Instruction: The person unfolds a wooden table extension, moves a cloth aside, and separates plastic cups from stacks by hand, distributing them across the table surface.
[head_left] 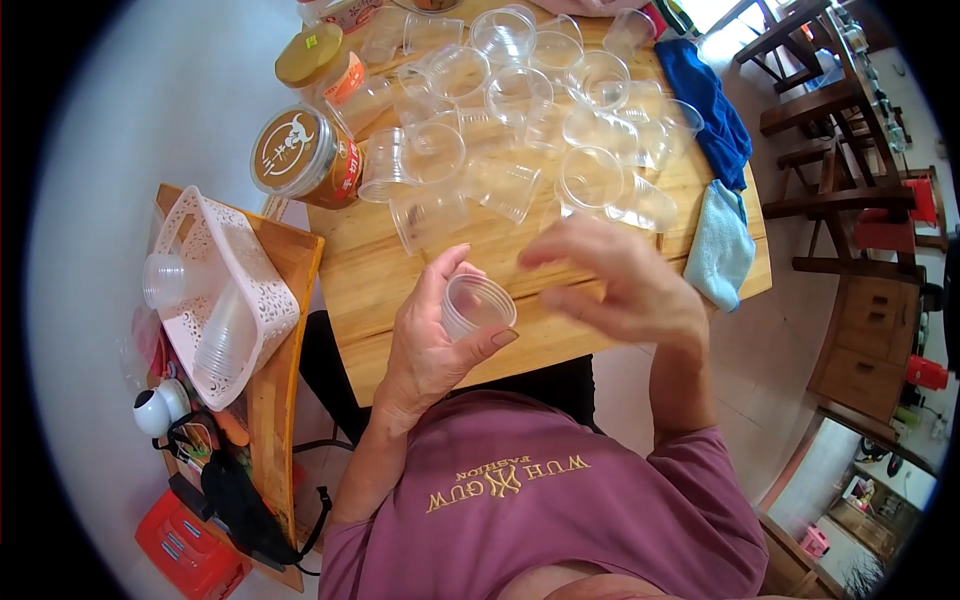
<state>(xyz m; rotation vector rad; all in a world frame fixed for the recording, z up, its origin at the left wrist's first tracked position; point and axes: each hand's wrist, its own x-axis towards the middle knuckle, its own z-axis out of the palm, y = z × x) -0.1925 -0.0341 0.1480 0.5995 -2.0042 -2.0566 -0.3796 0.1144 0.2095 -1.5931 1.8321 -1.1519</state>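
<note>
My left hand (428, 335) is wrapped round a small stack of clear plastic cups (462, 308), their rims tilted up to the right. Several nested rims show at the mouth. To the right, my right hand (625, 275) hovers over the table, blurred by motion, its thumb and fingers apart with nothing between them. Just beyond it lies a loose clear plastic cup (590, 178). Many more cups, such as one on its side (428, 218), are scattered over the far part of the wooden table (365, 300).
Lidded jars (335, 170) stand at the table's left edge. A blue cloth (705, 110) and a light-blue cloth (722, 245) lie along the right edge. A white basket (270, 315) with stacked cups sits on a side stand at left. Wooden chairs (830, 205) are at right.
</note>
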